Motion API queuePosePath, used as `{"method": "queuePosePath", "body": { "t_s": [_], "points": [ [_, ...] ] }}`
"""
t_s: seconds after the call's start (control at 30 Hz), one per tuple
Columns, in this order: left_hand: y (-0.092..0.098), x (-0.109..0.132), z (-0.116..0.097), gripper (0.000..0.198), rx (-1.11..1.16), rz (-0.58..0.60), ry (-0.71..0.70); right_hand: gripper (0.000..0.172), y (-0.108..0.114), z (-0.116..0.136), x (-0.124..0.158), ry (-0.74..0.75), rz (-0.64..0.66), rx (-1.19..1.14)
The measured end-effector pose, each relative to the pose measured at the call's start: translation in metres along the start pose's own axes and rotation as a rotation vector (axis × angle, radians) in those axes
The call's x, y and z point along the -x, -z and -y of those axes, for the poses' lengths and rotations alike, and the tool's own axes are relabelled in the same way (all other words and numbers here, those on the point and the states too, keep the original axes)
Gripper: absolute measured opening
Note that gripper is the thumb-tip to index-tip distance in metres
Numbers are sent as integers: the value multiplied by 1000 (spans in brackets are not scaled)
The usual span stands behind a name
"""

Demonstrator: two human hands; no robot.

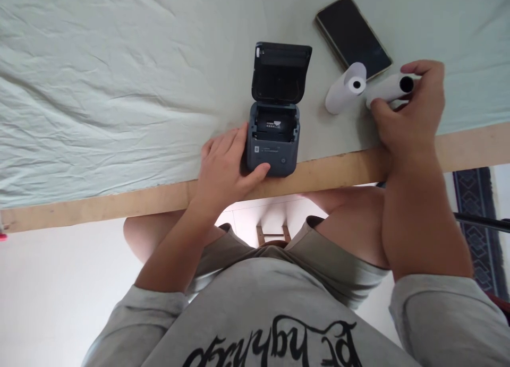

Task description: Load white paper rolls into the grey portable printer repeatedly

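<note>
A dark blue-grey portable thermal printer [274, 160] lies near the table's front edge, its black lid [281, 72] swung up and back. The paper bay inside is exposed, with a small printed label at its bottom. My left hand [223, 168] grips the printer, fingers along its left side and thumb at the front corner. Over to the right, my right hand [414, 107] has its thumb and fingers around a white paper roll [386, 89] with a black core end. Just left of that stands a second white paper roll [343, 93], its loose end curling up.
A smartphone [353, 35] with a dark screen lies behind the paper rolls. Pale green wrinkled cloth [119, 91] covers the table, whose bare wooden front edge [159, 194] runs past my knees. A patterned dark rug [480, 218] is on the floor at right.
</note>
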State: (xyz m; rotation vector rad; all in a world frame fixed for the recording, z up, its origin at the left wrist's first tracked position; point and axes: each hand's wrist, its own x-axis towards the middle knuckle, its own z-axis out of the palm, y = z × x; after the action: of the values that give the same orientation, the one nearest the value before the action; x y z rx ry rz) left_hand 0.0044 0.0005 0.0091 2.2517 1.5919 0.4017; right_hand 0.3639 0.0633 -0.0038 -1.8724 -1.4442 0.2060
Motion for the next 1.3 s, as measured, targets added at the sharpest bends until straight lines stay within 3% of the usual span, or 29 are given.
{"method": "queuePosePath", "body": {
  "t_s": [0.1,0.2,0.3,0.5,0.77,0.87,1.03,1.3],
  "points": [
    [0,0,0,80,-1,-4,-3,72,3,3,10,102,-71,-25],
    [1,0,0,80,-5,8,-7,63,4,20,26,395,-199,-120],
    [2,0,0,79,0,16,-5,54,-5,38,34,521,-143,-96],
    [4,0,1,81,14,28,-5,66,-32,39,23,438,60,-22],
    [6,0,-1,83,26,52,-11,50,-35,46,16,243,161,-63],
    [6,1,-2,81,27,56,-6,49,-35,55,22,265,186,-147],
    [6,1,-2,82,31,50,-1,31,-35,66,29,282,291,-136],
    [6,0,-2,81,33,50,-1,42,-35,58,25,294,355,-128]
  ]
}}
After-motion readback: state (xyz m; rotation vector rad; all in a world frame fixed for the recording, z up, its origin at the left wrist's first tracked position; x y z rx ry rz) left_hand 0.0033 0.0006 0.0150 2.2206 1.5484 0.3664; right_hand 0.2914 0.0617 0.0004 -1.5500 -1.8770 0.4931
